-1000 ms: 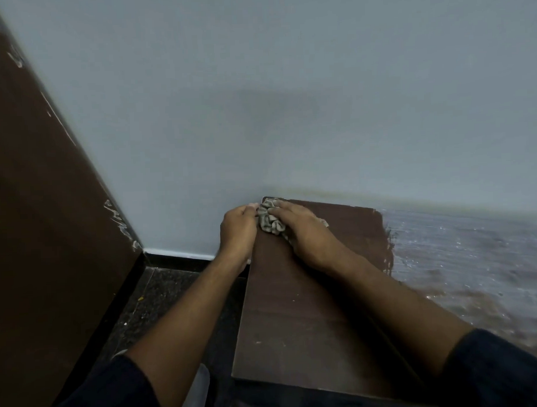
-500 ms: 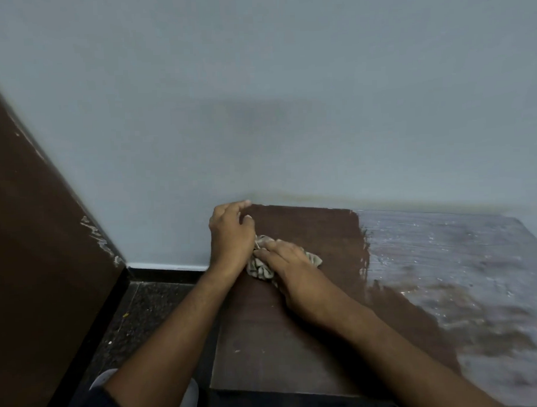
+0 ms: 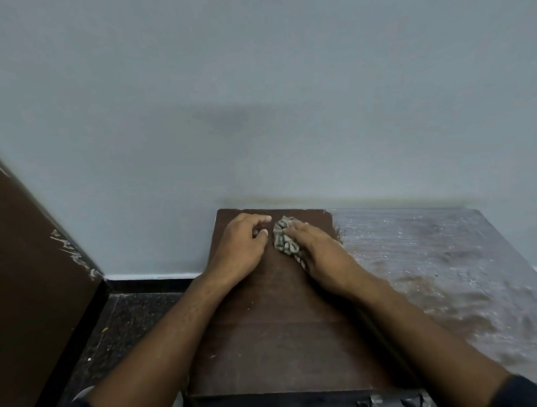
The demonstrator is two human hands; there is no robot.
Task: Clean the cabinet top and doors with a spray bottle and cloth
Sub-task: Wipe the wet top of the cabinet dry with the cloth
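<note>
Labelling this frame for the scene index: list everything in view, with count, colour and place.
Brown wooden cabinet top: 1, dark brown on its left part, covered in whitish-grey dust on the right, against the wall.
Crumpled grey patterned cloth: 1, grey and off-white, on the cabinet top near the back edge.
Pale grey-blue painted wall: 1, behind the cabinet.
Dark brown wooden panel with scraped edge: 1, far left.
Black speckled floor: 1, lower left.
Left hand: 1, resting on the cabinet top beside the cloth, empty.
Right hand: 1, pressing on the cloth.
</note>
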